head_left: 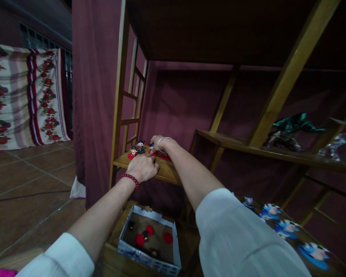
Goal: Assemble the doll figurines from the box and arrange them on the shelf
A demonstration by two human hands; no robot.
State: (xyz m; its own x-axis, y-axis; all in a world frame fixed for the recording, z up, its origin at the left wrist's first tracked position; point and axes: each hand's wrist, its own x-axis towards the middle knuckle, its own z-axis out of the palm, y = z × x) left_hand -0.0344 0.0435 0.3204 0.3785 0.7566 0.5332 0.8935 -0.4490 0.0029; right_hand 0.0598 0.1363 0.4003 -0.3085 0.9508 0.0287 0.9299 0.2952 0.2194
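My right hand (158, 143), with a silver bangle at the wrist, closes round a small dark-haired figurine (151, 147) on a wooden shelf (167, 175). Just in front of it is my left hand (143, 167), wearing a red bead bracelet (131, 178). Its index finger reaches to the red base of that figurine while the other fingers curl down; whether they grip anything is hidden. Left of the hands stand a figurine on a red base (133, 151) and one in dark clothes (140, 146). Beneath my right wrist another red-based figurine (165, 156) is partly covered.
Below the shelf, an open cardboard box (150, 258) holds several red and black figurines. Blue-and-white figurines (286, 227) line a lower shelf at right. A green ornament (296, 125) and a clear glass-like one (341, 146) occupy another shelf. A wooden post (119, 96) and a curtain (96, 96) border the left.
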